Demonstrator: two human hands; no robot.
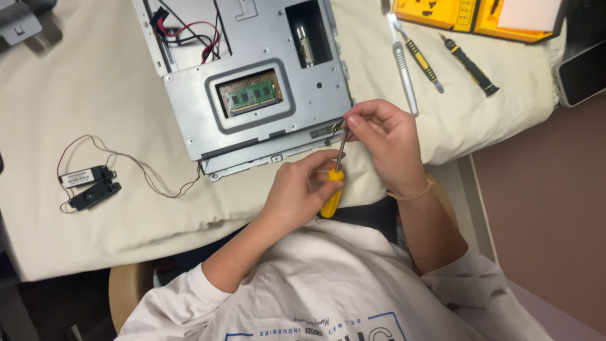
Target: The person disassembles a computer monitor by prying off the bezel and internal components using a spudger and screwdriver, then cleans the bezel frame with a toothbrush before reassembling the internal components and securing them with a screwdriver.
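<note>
My left hand grips the yellow handle of a screwdriver, whose metal shaft points up toward the near right corner of a grey metal computer chassis. My right hand pinches the shaft near its tip, right at the chassis edge. A green memory module lies in a rectangular opening in the chassis. Red and black wires run across its upper left part.
Two small black speakers on thin wires lie at the left on the cream cloth. Metal tweezers, two yellow-and-black screwdrivers and an orange tool case lie at the upper right. A dark device sits at the right edge.
</note>
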